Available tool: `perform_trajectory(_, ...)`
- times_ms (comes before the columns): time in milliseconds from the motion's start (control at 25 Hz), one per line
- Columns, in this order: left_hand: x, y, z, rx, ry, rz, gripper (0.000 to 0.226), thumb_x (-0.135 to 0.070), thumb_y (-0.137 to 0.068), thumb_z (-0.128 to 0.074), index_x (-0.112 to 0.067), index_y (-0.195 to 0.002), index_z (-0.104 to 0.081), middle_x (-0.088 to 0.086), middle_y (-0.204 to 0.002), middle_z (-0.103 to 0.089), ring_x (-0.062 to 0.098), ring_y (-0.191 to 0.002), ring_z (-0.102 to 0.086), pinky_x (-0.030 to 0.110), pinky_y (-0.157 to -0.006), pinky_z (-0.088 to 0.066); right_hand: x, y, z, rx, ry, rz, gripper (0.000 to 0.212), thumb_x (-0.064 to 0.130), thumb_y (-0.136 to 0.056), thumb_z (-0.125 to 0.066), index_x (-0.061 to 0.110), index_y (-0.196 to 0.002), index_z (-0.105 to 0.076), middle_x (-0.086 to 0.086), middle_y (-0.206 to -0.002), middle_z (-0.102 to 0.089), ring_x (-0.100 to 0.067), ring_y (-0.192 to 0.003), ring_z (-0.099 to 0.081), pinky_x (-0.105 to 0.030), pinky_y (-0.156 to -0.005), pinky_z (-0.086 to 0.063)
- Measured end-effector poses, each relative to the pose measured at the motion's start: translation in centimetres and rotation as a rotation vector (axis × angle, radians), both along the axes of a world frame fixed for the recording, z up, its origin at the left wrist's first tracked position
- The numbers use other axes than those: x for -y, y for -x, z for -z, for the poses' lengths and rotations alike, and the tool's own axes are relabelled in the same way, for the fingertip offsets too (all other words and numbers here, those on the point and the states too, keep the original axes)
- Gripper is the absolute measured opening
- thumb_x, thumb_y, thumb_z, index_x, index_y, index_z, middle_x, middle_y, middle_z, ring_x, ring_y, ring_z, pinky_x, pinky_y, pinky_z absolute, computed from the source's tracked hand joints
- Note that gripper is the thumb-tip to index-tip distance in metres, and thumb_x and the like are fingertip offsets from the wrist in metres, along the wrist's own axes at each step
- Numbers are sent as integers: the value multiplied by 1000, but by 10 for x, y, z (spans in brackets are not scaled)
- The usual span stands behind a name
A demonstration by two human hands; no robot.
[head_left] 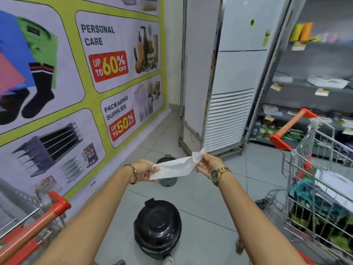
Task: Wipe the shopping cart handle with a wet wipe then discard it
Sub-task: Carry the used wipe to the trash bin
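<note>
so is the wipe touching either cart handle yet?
No: the wipe is stretched between the left hand and right hand, clear of both handles.

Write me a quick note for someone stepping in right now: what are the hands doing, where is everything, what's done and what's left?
Left hand: pinching the left end of the wipe.
Right hand: pinching its right end; the wipe is stretched out between both, held over the floor.
Cart handles: one to the right, another at lower left; the wipe touches neither.
Bins: a black bin below the arms, a grey bin behind the wipe.
Done: wipe opened out; whether a handle is wiped yet, I can't tell.
Left: wipe a handle if not yet done, then discard the wipe.
</note>
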State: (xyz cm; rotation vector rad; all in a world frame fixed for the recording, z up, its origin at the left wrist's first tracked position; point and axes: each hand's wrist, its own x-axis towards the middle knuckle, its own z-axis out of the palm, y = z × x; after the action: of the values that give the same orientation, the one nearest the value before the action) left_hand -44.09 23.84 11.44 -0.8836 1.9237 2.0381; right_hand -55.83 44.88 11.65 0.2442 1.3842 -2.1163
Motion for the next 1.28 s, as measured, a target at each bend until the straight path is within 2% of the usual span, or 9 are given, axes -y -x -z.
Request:
perform_trajectory(80,8,15,13,23,-29,-19,29,4,-89,-54,13,-116,-53,16,-84,-64,24,-66,-69,26,-50,-61,9,17,13,8,-73,-11,32,3,-95,-39,-4,-125,-48,-17,-95,-64,-31,-89,-63,-41,-82,-48)
perform_trajectory(200,23,35,41,68,-74,-85,31,4,-88,-54,14,-118,-52,15,-80,-64,21,-56,-70,26,-48,-60,30,43,39,46,-150,-36,20,2,-94,-39,2,-107,-55,-17,-105,-60,-32,-94,-59,-40,-80,-48)
perform_trajectory(440,47,46,114,220,-111,-255,18,4,-86,-58,5,-103,-56,22,-108,-60,32,-93,-61,40,-80,-57,72,67,119,173,-305,-97,25,8,-96,-40,1,-117,-51,-11,-91,-62,-32,-95,-58,-40,-80,-48)
perform_trajectory(640,52,26,179,342,-159,-430,17,9,-81,-62,3,-96,-57,18,-103,-55,35,-102,-60,40,-72,-58,99,46,194,190,-649,-244,15,2,-89,-48,5,-76,-54,-10,-66,-54,-21,-53,-50,-21,-38,-49)
perform_trajectory(840,60,15,242,472,-190,-490,21,11,-79,-63,10,-100,-59,19,-106,-53,41,-104,-58,47,-69,-59,120,23,255,297,-776,-334,29,-6,-87,-44,1,-59,-49,-3,-24,-47,-12,-19,-44,-18,-28,-45)
perform_trajectory(960,68,17,270,510,-97,-491,29,8,-78,-64,12,-106,-58,21,-110,-58,37,-93,-59,50,-67,-60,134,23,276,308,-783,-319,31,-8,-88,-40,0,-59,-46,-4,-23,-47,-12,-18,-43,-16,-27,-39)
perform_trajectory(1040,76,23,285,541,-3,-466,33,4,-79,-64,10,-110,-59,25,-115,-60,37,-101,-62,50,-82,-58,145,27,287,318,-774,-322,31,-8,-90,-37,1,-61,-44,-6,-26,-48,-12,-18,-42,-14,-27,-35)
perform_trajectory(1160,83,31,297,579,-87,-418,39,0,-82,-63,7,-120,-54,22,-118,-61,35,-106,-62,44,-93,-54,160,29,295,328,-803,-405,22,-3,-93,-37,0,-97,-58,-14,-40,-59,-12,-21,-44,-15,-32,-40)
perform_trajectory(1280,88,37,300,588,-7,-249,50,-13,-85,-62,-1,-130,-46,18,-124,-58,34,-115,-57,40,-99,-48,168,33,305,319,-808,-464,25,3,-92,-42,4,-110,-60,-28,-82,-72,-14,-34,-49,-23,-44,-45)
